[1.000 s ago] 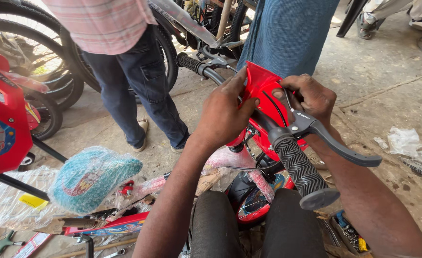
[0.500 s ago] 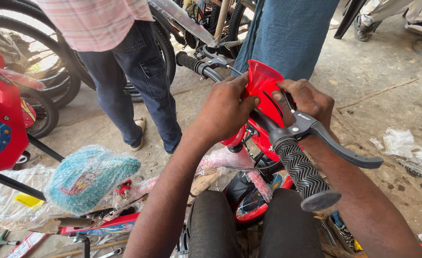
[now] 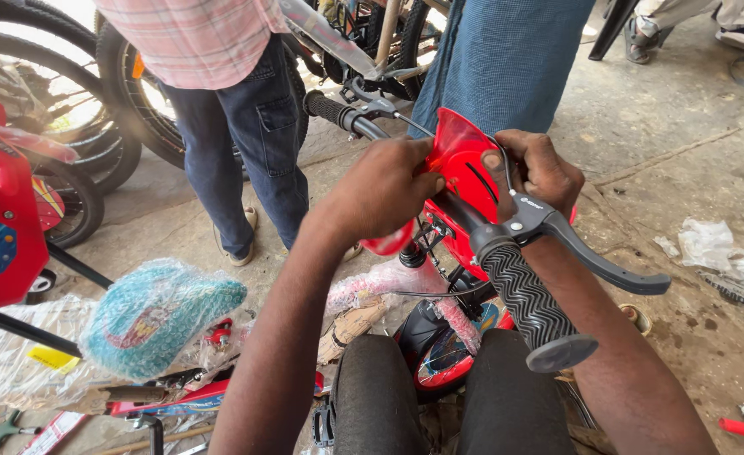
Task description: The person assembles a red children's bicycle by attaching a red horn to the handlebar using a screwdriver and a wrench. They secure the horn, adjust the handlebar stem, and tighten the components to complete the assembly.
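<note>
A small red bicycle stands in front of me with a red plastic front plate mounted at the handlebar. My left hand grips the plate's left edge with closed fingers. My right hand holds its right side, thumb pressed on the face. Just below my right hand are the black ribbed handlebar grip and the black brake lever. The far grip points away to the upper left. My knees bracket the bike's frame.
Two people stand close ahead: one in jeans, one in a blue cloth. A wrapped teal seat, plastic bags and hand tools lie on the floor at left. Another red bike and large wheels stand at left.
Both hands have stayed on the red plate, shifting slightly along its edges. The person in jeans has stepped a little to the left.
</note>
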